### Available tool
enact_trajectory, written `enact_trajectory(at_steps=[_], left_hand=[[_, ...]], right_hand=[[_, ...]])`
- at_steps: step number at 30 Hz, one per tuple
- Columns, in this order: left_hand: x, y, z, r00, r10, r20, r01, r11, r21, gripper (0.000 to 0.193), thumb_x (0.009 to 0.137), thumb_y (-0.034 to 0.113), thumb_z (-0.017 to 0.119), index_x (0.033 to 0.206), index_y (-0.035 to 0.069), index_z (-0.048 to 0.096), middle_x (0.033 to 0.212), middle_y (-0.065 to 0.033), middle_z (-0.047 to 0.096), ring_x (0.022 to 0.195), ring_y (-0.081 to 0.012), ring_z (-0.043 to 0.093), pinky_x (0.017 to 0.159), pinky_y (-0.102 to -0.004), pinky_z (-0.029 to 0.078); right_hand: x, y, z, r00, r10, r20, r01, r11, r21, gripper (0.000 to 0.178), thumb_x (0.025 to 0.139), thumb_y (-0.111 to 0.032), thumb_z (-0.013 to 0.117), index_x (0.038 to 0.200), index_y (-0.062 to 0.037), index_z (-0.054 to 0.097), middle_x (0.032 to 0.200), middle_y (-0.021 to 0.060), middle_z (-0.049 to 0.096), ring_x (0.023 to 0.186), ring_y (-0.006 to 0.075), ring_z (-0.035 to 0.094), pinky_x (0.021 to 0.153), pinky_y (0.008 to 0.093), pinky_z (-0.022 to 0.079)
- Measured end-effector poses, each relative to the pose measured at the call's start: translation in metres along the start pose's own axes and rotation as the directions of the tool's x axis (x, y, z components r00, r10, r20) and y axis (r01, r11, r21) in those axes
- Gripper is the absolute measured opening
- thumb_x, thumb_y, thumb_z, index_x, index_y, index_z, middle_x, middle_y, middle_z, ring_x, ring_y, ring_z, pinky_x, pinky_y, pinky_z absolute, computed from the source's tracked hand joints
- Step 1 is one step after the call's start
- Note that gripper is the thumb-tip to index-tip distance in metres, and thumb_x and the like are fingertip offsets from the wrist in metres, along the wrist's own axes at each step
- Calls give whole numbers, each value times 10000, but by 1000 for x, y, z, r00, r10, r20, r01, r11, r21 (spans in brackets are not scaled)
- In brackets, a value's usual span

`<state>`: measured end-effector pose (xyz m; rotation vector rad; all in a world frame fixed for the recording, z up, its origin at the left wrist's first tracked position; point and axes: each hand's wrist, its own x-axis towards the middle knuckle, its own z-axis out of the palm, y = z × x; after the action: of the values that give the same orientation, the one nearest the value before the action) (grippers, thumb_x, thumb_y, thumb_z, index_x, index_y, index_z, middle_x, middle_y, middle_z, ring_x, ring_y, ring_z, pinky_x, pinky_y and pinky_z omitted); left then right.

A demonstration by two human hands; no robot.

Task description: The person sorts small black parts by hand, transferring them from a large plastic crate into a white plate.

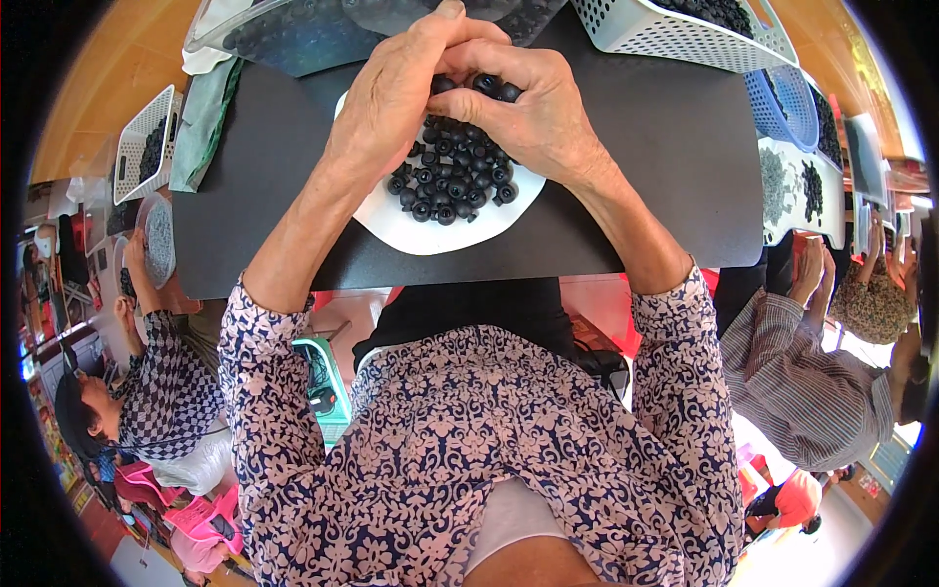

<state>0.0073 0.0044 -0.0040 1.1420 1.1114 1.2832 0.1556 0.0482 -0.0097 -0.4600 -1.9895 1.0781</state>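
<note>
Above a white plate point(430, 238), my two hands meet with their fingers close together. Several small black rounded parts with holes point(489, 84) show in the curled fingers of my right hand point(536, 117). My left hand point(396, 98) is bent inward against it, one fingertip pointing up; whatever its fingers pinch is hidden behind the hand. A pile of the same black parts point(455, 176) lies on the plate below my hands.
The plate rests on a dark table point(646, 186). Beyond my hands is a clear bin point(313, 39) of dark parts, with a white perforated basket point(675, 34) to its right. A blue basket point(782, 108) stands further right. Co-workers sit on both sides, and green cloth point(205, 127) hangs at the left edge.
</note>
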Motion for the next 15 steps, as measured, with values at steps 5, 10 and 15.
enact_trajectory(at_steps=[5,10,15], left_hand=[[-1,-7,12,975,207,-77,-193,969,154,488,994,406,379,1042,0,646,920,-76,627,779,-110,526,712,-245,449],[7,-2,4,988,148,-41,-145,987,71,437,1004,355,385,1094,-7,613,990,-67,624,854,-127,558,794,-286,477],[-1,1,5,991,102,-92,-118,977,-181,417,1001,353,393,1113,3,591,1093,-88,596,998,-170,557,899,-328,453]], right_hand=[[-3,0,0,1000,-11,-30,10,999,-50,196,757,-56,724,948,-35,684,826,73,693,762,148,657,711,275,514],[-1,-6,-1,998,18,-63,-23,996,-83,187,761,-59,721,943,-31,686,817,67,688,760,124,644,679,269,511],[8,3,-9,972,-121,-202,124,992,-1,195,759,-102,750,945,-50,715,793,20,637,685,81,564,634,230,483]])
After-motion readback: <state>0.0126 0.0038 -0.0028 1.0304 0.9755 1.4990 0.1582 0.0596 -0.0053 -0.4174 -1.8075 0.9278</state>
